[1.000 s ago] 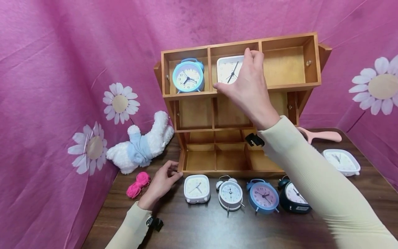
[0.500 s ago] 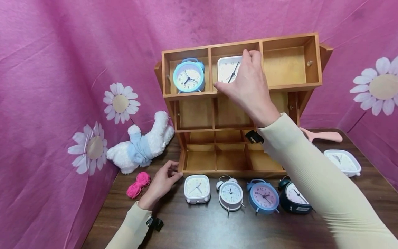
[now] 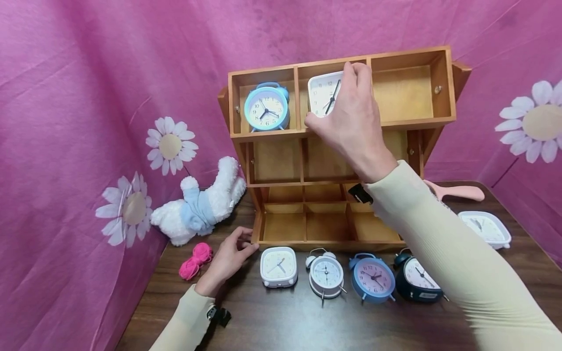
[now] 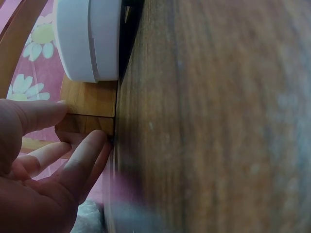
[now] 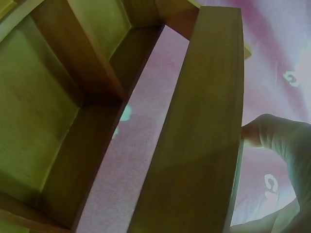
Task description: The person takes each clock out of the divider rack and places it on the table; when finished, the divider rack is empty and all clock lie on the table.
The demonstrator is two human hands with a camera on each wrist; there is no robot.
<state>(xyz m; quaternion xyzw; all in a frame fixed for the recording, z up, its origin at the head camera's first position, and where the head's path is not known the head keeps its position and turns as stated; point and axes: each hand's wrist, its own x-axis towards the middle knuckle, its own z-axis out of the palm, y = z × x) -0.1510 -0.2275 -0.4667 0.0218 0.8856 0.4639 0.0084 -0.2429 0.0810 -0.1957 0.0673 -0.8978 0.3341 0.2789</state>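
In the head view my right hand [image 3: 353, 117] holds a white square alarm clock [image 3: 322, 94] at the top middle compartment of the wooden shelf [image 3: 281, 243]. The fingers are at its top and the thumb at its lower left; the hand covers its right side. A light blue round alarm clock [image 3: 266, 108] stands in the top left compartment. My left hand [image 3: 228, 258] grips the shelf's lower left front corner [image 4: 90, 124], thumb and fingers on different sides of the wood. A white clock [image 4: 87, 39] stands close by in the left wrist view.
Along the shelf's front stand a white squarish clock [image 3: 278, 266], a white twin-bell clock [image 3: 326, 273], a blue clock [image 3: 373, 277] and a dark green clock [image 3: 417, 280]. Another white clock [image 3: 485, 228] and a pink handle [image 3: 461, 191] lie right; a plush toy [image 3: 197, 209] and pink yarn [image 3: 195, 261] left.
In the last half second the white square clock has risen slightly and tilted a little in my right hand. The left hand has stayed at the shelf's corner.
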